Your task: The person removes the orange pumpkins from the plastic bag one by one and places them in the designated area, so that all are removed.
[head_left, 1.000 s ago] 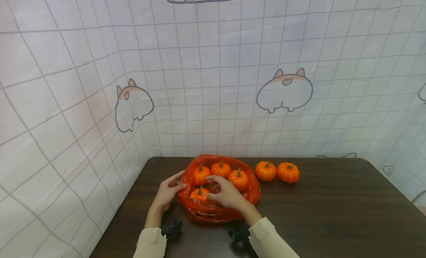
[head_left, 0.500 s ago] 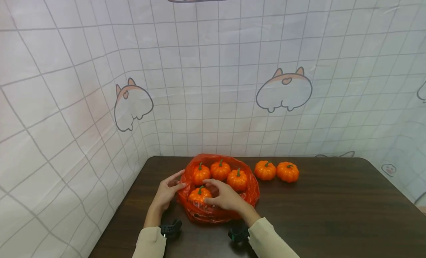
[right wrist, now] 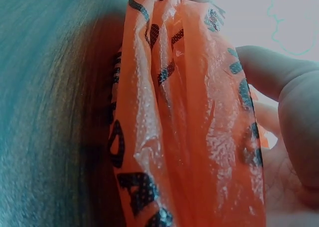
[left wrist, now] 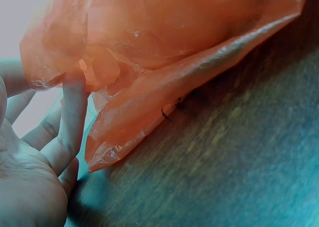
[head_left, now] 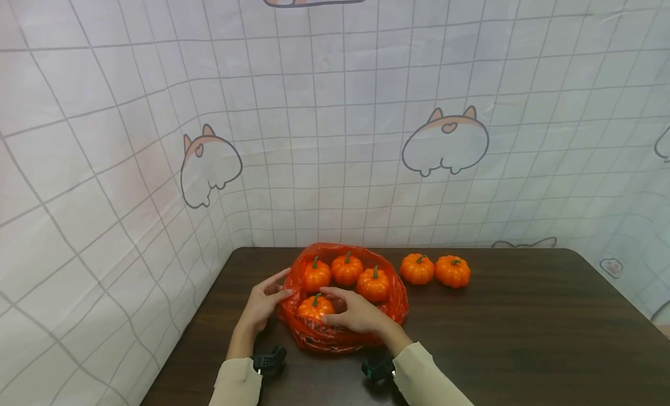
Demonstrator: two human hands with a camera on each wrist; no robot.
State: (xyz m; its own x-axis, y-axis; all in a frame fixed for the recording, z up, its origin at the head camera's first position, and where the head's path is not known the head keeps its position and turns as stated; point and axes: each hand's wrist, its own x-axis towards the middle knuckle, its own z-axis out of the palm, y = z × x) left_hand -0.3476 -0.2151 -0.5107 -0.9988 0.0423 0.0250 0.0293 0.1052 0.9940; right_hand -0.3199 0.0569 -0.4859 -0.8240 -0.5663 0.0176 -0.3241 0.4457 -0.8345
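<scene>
A red plastic bag (head_left: pixel 400 304) with dark printing sits on the table, its mouth rolled wide. Inside are several small glossy pumpkins with green stems; the front pumpkin (head_left: pixel 314 307) lies near the bag's front left. My left hand (head_left: pixel 260 304) holds the bag's left rim between thumb and fingers; its wrist view shows a finger against the plastic. My right hand (head_left: pixel 358 314) reaches in over the front rim, its thumb and fingers around the right side of the front pumpkin. In the right wrist view, the bag wall (right wrist: pixel 209 112) hides most of the fingers.
Two more pumpkins, one left (head_left: pixel 417 269) and one right (head_left: pixel 453 271), stand side by side just right of the bag. The dark wood table (head_left: pixel 513 324) extends rightward. A white gridded cloth (head_left: pixel 335 150) with cartoon drawings hangs behind and at the left.
My right hand has sunk slightly lower toward the front of the bag, around the front pumpkin. The bag's front rim has slumped a little. My left hand stays in place.
</scene>
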